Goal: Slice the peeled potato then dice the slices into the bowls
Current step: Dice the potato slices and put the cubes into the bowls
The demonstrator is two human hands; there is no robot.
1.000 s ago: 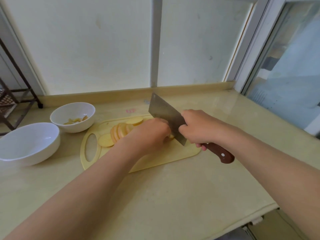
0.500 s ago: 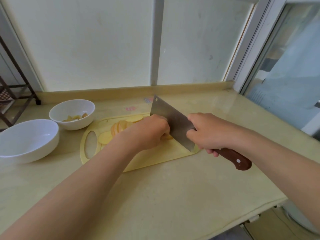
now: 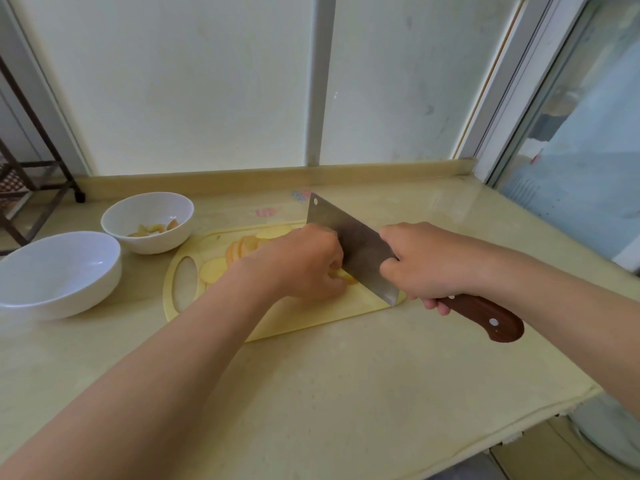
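Right hand (image 3: 426,261) grips my cleaver (image 3: 353,244) by its handle, edge on the cutting board (image 3: 311,317); my left hand (image 3: 301,261), fingers curled, pins potato (image 3: 347,279) beside it.

The right hand (image 3: 427,263) grips a cleaver (image 3: 349,244) over the cutting board (image 3: 311,317); the left hand (image 3: 304,263) pins potato slices (image 3: 221,268) beside two bowls (image 3: 59,271).

- The cleaver (image 3: 349,244) in my right hand (image 3: 426,261): dull grey steel blade, reddish-brown wooden handle (image 3: 485,317) with silver rivets.
- Cutting board (image 3: 311,317): pale yellow.
- Potato slices (image 3: 214,270): pale yellow, some edged orange.
- Potato piece (image 3: 348,279) under my left hand (image 3: 304,261): golden.
- Small bowl (image 3: 149,216) and large bowl (image 3: 59,282): plain white.
- Countertop (image 3: 346,393): beige, faintly mottled.
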